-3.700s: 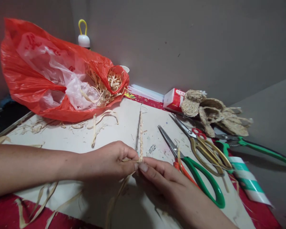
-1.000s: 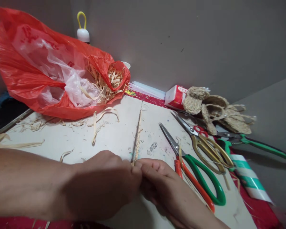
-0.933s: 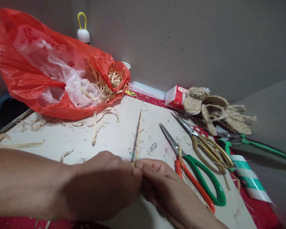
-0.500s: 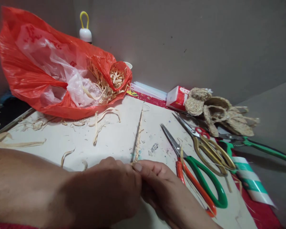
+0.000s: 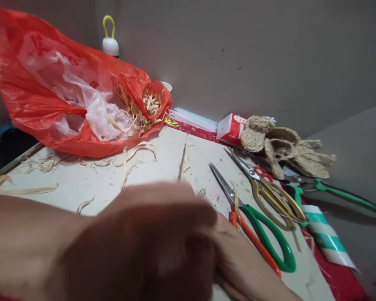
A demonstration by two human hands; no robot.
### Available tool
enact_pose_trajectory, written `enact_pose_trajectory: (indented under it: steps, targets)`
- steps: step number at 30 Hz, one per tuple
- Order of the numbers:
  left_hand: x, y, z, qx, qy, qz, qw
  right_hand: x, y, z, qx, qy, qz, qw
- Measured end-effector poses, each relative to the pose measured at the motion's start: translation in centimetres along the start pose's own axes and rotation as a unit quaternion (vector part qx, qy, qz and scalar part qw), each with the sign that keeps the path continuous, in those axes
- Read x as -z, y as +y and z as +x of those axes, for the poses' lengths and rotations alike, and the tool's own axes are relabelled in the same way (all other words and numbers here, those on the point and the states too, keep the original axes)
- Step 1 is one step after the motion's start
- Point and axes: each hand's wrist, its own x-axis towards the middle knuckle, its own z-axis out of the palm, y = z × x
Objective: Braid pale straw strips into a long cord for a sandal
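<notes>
A thin, pale straw braid [image 5: 184, 161] lies lengthwise on the white tabletop, tapering toward the wall. Its near end disappears behind my hands. My left hand [image 5: 144, 238] is large, dark and blurred in front; its fingers look curled in, but what they hold is hidden. Behind it, my right hand [image 5: 241, 251] is at the braid's near end, with its fingertips mostly covered by the left. Just right of my hands lie scissors with one green and one orange handle [image 5: 253, 225], a straw strip across them.
A red plastic bag [image 5: 65, 140] with straw stands at the back left. Loose straw strips [image 5: 141, 150] lie before it. Gold-handled scissors [image 5: 272, 196], coiled straw braids [image 5: 288, 150], a red-white box [image 5: 230, 128], green-handled pliers [image 5: 341, 192] and a green-white roll [image 5: 327, 236] line the right.
My left hand has risen and swung rightward over my right hand, covering its fingertips and the near part of the braid. The view has shifted slightly.
</notes>
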Motion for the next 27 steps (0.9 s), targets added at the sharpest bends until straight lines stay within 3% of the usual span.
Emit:
enact_pose_trajectory:
  steps: [2, 3, 5, 6, 8, 12, 18, 23, 27]
  targets:
    - [2.4, -0.2, 3.0, 0.100, 0.025, -0.150, 0.983, 0.1, 0.0, 0.0, 0.012, -0.002, 0.004, 1.000]
    - [2.9, -0.4, 4.1, 0.150, -0.026, -0.250, 0.956, 0.1, 0.0, 0.1, 0.015, -0.002, 0.001, 1.000]
    - [2.7, -1.0, 5.4, 0.227, -0.138, -0.383, 0.885, 0.2, 0.0, 0.1, 0.015, -0.005, -0.009, 1.000]
    - [2.2, -1.2, 5.6, 0.249, -0.165, -0.414, 0.860, 0.3, 0.0, 0.2, 0.011, -0.010, -0.013, 1.000]
    - [1.0, -1.6, 5.3, 0.270, -0.167, -0.436, 0.842, 0.5, 0.0, 0.2, 0.000, -0.024, -0.020, 1.000]
    - [0.2, -1.6, 4.4, 0.267, -0.146, -0.421, 0.854, 0.7, -0.4, 0.2, -0.016, -0.037, -0.046, 0.998]
    - [0.9, -2.2, 4.7, 0.265, -0.164, -0.361, 0.879, 0.8, -1.2, 0.0, -0.035, -0.051, -0.095, 0.994]
    - [1.5, -2.6, 4.8, 0.218, -0.173, -0.309, 0.909, 1.2, -1.2, 0.1, -0.038, -0.055, -0.124, 0.990]
    - [2.2, -2.5, 5.2, 0.222, -0.197, -0.316, 0.901, 1.6, -0.9, 0.2, -0.036, -0.053, -0.131, 0.989]
